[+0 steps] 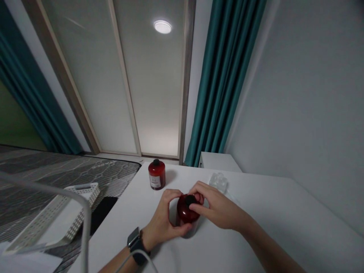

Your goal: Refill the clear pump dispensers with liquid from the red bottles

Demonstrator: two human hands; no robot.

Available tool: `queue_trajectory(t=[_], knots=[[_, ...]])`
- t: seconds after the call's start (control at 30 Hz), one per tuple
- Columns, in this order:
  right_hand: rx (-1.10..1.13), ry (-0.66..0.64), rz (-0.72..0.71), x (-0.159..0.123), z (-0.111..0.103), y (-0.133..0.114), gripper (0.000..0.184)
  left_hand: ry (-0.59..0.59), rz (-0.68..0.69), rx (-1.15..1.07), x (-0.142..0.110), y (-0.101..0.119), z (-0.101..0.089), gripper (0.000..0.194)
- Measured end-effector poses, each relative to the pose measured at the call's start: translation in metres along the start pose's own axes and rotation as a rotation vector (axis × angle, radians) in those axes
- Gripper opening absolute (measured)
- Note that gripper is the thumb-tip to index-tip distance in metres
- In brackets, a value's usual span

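Observation:
A dark red bottle with a black cap stands upright on the white table in front of me. My left hand, with a watch on its wrist, curves around the bottle's body from the left. From the right, my right hand has its thumb and fingers closed on the black cap. Farther back stands a second red bottle, with a black cap and a pale label. A crumpled piece of clear plastic lies behind my right hand.
The white table reaches toward the grey wall on the right. To the left are a white perforated basket and a black flat object. A pale cable crosses the lower left. A white cabinet stands beyond the table.

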State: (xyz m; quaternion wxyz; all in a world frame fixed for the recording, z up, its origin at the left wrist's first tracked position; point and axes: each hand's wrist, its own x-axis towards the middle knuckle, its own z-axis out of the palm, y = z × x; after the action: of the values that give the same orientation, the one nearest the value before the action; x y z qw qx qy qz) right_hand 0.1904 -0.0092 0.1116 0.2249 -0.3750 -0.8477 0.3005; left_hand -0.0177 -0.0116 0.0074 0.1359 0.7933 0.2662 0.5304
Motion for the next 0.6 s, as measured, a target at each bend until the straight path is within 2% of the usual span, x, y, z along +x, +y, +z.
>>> queue_trajectory(t=[0.07,0.13,0.27,0.33,0.43,0.5,0.6], knots=[[-0.033,0.035,0.055,0.0000,0.0021,-0.0026,0.011,-0.007,-0.003,-0.002,0.0004,0.0002,-0.0006,0.069],[-0.046,0.017,0.071,-0.0012,0.0008,-0.0041,0.013,-0.012,-0.004,-0.004,0.0011,0.0005,-0.0011,0.068],[-0.025,-0.040,-0.034,-0.0031,-0.0050,-0.0011,0.029,-0.024,-0.001,-0.007,0.0022,0.0009,-0.0003,0.066],[-0.010,-0.048,-0.059,-0.0020,-0.0042,0.0013,0.024,-0.021,-0.003,-0.007,0.0022,0.0011,0.0008,0.066],[-0.012,-0.013,0.038,0.0006,0.0015,0.0028,0.011,-0.008,-0.012,-0.002,0.0020,0.0016,0.0021,0.066],[-0.027,0.017,0.091,0.0016,0.0043,0.0024,0.012,-0.002,-0.012,0.000,0.0024,0.0018,0.0022,0.066],[-0.021,-0.001,0.045,0.0011,0.0028,0.0025,0.021,-0.004,-0.012,-0.004,0.0034,0.0013,0.0017,0.066]])
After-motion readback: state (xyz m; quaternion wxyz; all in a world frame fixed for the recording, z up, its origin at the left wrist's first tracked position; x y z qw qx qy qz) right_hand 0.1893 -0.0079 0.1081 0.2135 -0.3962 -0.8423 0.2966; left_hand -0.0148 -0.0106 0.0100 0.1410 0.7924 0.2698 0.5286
